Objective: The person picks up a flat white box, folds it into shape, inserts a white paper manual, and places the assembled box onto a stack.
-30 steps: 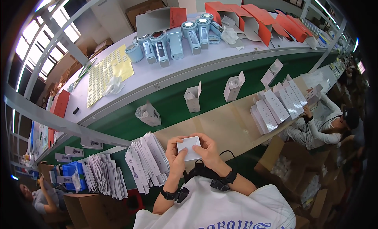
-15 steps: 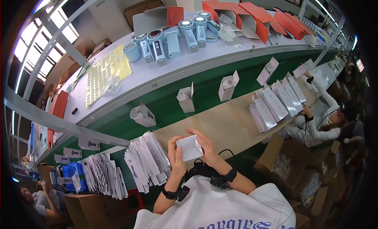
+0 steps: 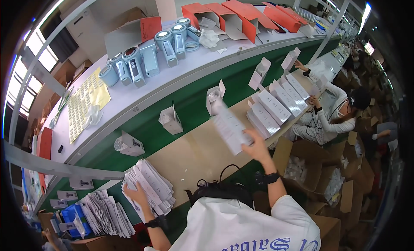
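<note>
My right hand [image 3: 258,148] grips a white carton [image 3: 233,131] by its lower right side, fingers closed around the edge. Motion slightly blurs the carton, which is held tilted above the tan work surface [image 3: 189,156]. My left hand [image 3: 137,195] rests with its fingers apart on the near left side of a pile of flattened white cartons [image 3: 151,184]. Beyond the hands, open cartons with clear plastic inside stand along the green edge: one at left [image 3: 129,145], one in the middle [image 3: 170,120] and one partly behind the held carton [image 3: 214,100].
Several white cartons [image 3: 271,106] stand in a row at right, beside a co-worker [image 3: 340,108]. The upper shelf holds light-blue devices [image 3: 148,59], red boxes [image 3: 233,18] and a yellow sticker sheet [image 3: 99,93]. Cardboard boxes [image 3: 319,177] crowd the lower right; a metal frame bar [image 3: 56,164] crosses at left.
Both hands were together on an open white carton. The right hand has carried a carton right and forward; the left has let go and moved left to the flattened pile. The view has shifted.
</note>
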